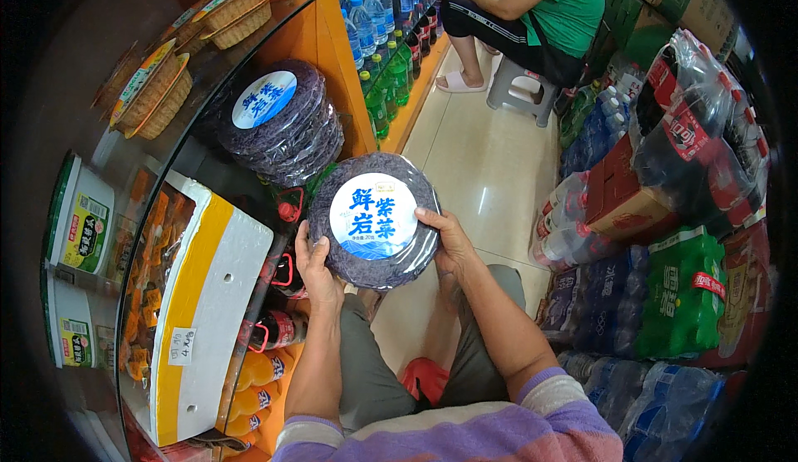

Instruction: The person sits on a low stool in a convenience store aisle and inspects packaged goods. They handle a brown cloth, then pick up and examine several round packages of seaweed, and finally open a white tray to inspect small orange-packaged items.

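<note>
Both my hands hold a round, plastic-wrapped pack of dark dried seaweed with a white and blue label, tilted face up in front of me. My left hand grips its lower left edge, the thumb on the front. On the right edge sits my right hand, its thumb on the label's rim. Just beyond the pack, a stack of similar seaweed packs stands on the shelf at the left. A white foam box with a yellow band, holding small orange packets, lies on the shelf nearer to me.
Bottled drinks line the orange shelving ahead. A person in a green shirt sits on a grey plastic stool in the aisle. Shrink-wrapped bottles and a cardboard box crowd the right side. A glass shelf holds packaged baskets.
</note>
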`<state>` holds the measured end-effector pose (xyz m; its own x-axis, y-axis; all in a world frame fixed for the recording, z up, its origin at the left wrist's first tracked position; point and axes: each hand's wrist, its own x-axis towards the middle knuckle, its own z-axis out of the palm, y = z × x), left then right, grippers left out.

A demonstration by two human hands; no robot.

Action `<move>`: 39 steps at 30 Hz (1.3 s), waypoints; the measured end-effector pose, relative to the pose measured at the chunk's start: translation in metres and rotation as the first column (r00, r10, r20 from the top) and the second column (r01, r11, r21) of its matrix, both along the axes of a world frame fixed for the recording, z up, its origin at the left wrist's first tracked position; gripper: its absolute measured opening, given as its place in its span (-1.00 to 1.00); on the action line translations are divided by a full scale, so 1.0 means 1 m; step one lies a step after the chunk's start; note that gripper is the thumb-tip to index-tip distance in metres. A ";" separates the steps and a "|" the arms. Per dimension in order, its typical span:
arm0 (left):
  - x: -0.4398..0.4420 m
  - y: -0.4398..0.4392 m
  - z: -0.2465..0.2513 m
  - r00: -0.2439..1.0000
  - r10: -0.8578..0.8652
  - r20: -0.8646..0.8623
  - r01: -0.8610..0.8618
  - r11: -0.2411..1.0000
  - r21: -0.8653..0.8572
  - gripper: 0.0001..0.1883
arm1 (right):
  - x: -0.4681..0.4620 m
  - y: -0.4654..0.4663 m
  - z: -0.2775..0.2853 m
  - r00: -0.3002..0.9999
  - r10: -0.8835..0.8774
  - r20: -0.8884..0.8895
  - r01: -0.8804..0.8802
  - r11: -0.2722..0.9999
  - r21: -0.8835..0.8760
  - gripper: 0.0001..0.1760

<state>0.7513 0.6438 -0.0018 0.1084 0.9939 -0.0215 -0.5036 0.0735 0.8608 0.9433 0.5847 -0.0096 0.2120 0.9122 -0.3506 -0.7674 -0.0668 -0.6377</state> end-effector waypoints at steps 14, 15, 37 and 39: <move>0.002 0.002 0.000 0.997 0.002 0.083 -0.004 1.000 0.016 -0.50 | -0.004 0.004 -0.006 0.998 -0.032 -0.055 0.037 0.996 0.083 -0.53; 0.002 0.002 0.000 0.996 0.014 0.090 -0.013 1.000 -0.010 -0.51 | -0.005 0.004 -0.006 0.996 -0.031 -0.079 0.038 0.996 0.086 -0.53; 0.000 0.005 -0.009 1.000 0.026 0.012 -0.022 0.964 -0.266 -0.56 | 0.003 0.007 -0.013 0.953 -0.123 -0.275 0.158 0.982 0.107 -0.53; 0.000 0.005 -0.009 1.000 0.023 0.005 -0.020 0.959 -0.281 -0.56 | 0.003 0.007 -0.010 0.944 -0.153 -0.291 0.182 0.980 0.074 -0.54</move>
<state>0.7511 0.6484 -0.0109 0.0886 0.9499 -0.2996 -0.5147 0.3012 0.8027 0.9461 0.5914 -0.0198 0.2704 0.9050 -0.3285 -0.9114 0.1307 -0.3901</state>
